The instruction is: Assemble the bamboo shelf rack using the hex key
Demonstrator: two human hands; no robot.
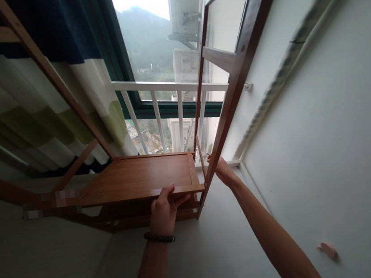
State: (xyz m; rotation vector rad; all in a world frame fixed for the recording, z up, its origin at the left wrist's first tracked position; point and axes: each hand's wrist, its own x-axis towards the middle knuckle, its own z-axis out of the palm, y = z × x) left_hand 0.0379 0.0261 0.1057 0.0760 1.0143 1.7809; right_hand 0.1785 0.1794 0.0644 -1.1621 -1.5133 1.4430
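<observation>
A wooden shelf rack has a flat brown shelf board (pixel 142 176) between its uprights. My left hand (pixel 165 207), with a dark beaded bracelet on the wrist, grips the board's front edge, thumb on top and fingers underneath. On the other side, my right hand (pixel 221 170) is closed beside the outer face of the right front post (pixel 228 115), near the board's height. A small, thin dark piece shows at its fingertips, too small to name; the post hides part of the fingers. Lower down, another shelf level (pixel 135 223) shows beneath the board.
A white railing (pixel 172 86) and a window stand behind the rack. To the left hangs a striped curtain (pixel 96 100). A white wall (pixel 334 138) rises close on the right, with a small pinkish object (pixel 328 250) near it. Pale floor (pixel 104 275) lies in front.
</observation>
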